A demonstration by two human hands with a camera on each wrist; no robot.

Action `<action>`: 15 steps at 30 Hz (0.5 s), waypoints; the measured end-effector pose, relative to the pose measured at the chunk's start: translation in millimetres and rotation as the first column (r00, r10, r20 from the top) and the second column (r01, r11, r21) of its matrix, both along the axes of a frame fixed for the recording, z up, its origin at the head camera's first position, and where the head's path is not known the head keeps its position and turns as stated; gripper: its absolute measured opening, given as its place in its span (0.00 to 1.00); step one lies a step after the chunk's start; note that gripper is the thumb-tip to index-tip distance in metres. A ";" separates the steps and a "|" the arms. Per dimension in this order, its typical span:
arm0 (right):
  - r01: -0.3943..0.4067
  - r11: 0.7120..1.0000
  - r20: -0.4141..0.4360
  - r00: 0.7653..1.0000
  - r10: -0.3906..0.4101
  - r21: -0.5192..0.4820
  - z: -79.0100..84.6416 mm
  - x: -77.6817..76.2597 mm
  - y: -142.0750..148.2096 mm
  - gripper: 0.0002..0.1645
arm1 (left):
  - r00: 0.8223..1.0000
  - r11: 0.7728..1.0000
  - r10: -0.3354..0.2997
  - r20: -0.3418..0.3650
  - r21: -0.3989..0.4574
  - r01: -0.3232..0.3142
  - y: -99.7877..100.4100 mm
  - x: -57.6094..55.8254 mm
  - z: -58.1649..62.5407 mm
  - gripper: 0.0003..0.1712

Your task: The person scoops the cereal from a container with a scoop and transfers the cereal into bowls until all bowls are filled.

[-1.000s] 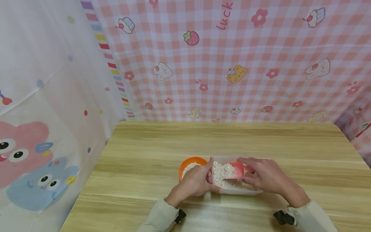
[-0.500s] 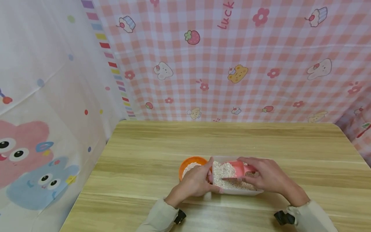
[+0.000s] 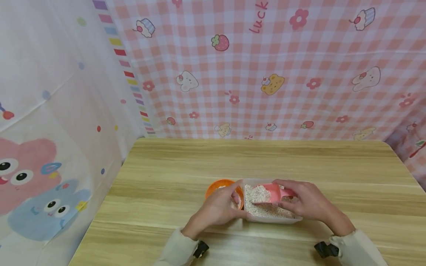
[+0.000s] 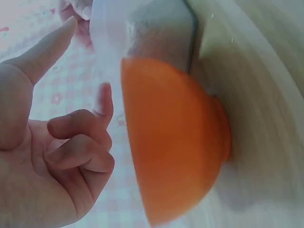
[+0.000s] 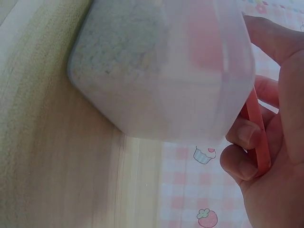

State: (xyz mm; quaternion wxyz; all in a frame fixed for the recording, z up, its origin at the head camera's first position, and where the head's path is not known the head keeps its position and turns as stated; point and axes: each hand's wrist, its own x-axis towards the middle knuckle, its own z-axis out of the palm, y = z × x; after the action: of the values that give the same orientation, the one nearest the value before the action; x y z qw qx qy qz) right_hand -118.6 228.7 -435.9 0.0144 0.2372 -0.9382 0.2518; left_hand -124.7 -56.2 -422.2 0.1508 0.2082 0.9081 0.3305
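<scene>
A pink scoop heaped with pale flakes like oats lies low in a translucent rectangular container of the same flakes. My right hand grips its handle, fingers curled round it in the right wrist view. Just left of the container stands an orange bowl, with some flakes inside. Over this bowl hovers my left hand, its thumb stretched toward the container's left end and its fingers loosely bent. Nothing is between those fingers in the left wrist view, and the hand hides part of the bowl.
Both vessels stand on a wood-grain table, near its front. A pink checked cloth hangs behind the back edge, and a white patterned cloth hangs at the left. Each wrist carries a black strap device.
My left hand has come off the container's left end and shifted left over the bowl. The scoop sits slightly higher and more level, still full of flakes in my right hand.
</scene>
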 end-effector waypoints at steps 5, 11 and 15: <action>-0.002 0.999 -0.001 1.000 0.002 -0.036 -1.7 -0.1 0.0 0.34 | 0.999 0.998 0.041 -0.010 0.045 -0.041 -11.9 -0.5 2.1 0.52; 0.009 0.997 0.017 1.000 -0.008 -0.071 -2.1 0.2 0.2 0.33 | 0.995 0.991 0.100 -0.010 0.089 -0.098 -25.1 -1.4 2.0 0.48; 0.017 0.997 0.032 0.999 -0.015 -0.082 -2.0 0.0 0.1 0.33 | 0.993 0.987 0.116 -0.030 0.117 -0.112 -34.6 -2.2 0.2 0.47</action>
State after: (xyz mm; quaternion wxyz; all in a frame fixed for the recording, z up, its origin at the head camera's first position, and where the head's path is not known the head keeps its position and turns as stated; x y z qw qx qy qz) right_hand -118.6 228.7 -437.9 0.0115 0.2248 -0.9291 0.2935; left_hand -126.9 -90.9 -422.1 0.1030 0.1704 0.9005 0.3866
